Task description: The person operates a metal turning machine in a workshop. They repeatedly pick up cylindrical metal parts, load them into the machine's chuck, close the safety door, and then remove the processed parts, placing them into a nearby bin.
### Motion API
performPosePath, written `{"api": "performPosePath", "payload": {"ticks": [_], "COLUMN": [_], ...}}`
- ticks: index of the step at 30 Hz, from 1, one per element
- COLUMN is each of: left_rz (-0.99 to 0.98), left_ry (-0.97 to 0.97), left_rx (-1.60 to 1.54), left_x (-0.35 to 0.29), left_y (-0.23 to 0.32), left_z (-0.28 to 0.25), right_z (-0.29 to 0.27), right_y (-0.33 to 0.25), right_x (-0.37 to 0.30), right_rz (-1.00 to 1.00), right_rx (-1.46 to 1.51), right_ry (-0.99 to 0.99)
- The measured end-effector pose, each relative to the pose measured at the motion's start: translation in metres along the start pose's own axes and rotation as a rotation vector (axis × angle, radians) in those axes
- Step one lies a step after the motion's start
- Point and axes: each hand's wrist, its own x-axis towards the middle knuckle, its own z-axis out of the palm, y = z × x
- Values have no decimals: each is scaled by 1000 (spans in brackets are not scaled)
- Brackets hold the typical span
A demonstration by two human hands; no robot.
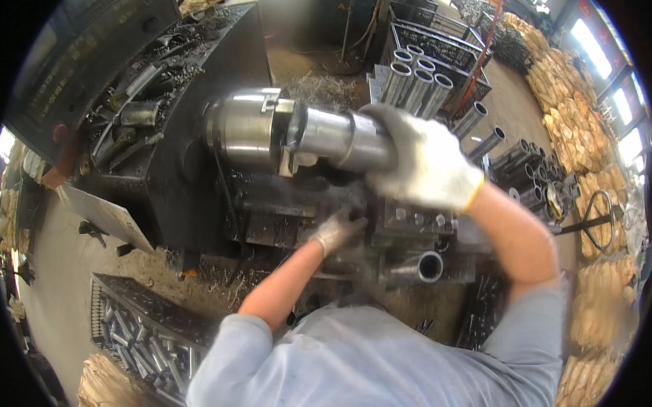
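Observation:
A steel lathe chuck (pixel 248 131) faces right, with its jaws around the left end of a thick metal cylinder (pixel 327 135). My right hand (pixel 432 160), in a white glove with dark-coated fingers, wraps round the cylinder's right end. Lower and to the left of it, my gloved left hand (pixel 340 228) is over the dark machine bed beneath the cylinder. Motion and dark grime smear its fingers, so I cannot make out whether they hold anything. A short open tube (pixel 421 267) points right on the carriage (pixel 413 225), below my right hand.
Several steel tubes (pixel 419 85) stand beyond the carriage, and more lie at the right (pixel 529 171). A long-handled tool with a loop (pixel 599 223) juts out there. At lower left is a black crate (pixel 128 304) of small metal pieces. Metal chips cover the machine ledge (pixel 198 43).

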Motion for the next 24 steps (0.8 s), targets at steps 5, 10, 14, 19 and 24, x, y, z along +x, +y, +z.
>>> {"api": "performPosePath", "payload": {"ticks": [5, 10, 14, 19, 24], "left_rz": [359, -166, -190, -2, -278], "left_ry": [457, 668, 1242, 1189, 1173], "left_rx": [44, -407, -747, -1012, -1187], "left_x": [-32, -146, -212, -236, -244], "left_y": [-66, -165, -210, -209, -188], "left_z": [-28, -91, -141, -208, -236], "right_z": [30, 106, 126, 108, 114], "right_y": [113, 155, 150, 153, 154], "right_x": [85, 111, 118, 122, 130], "right_rz": [-83, 118, 127, -20, 91], "right_rx": [-831, -162, -186, 2, -88], "right_ry": [-330, -549, -631, -461, -668]}}
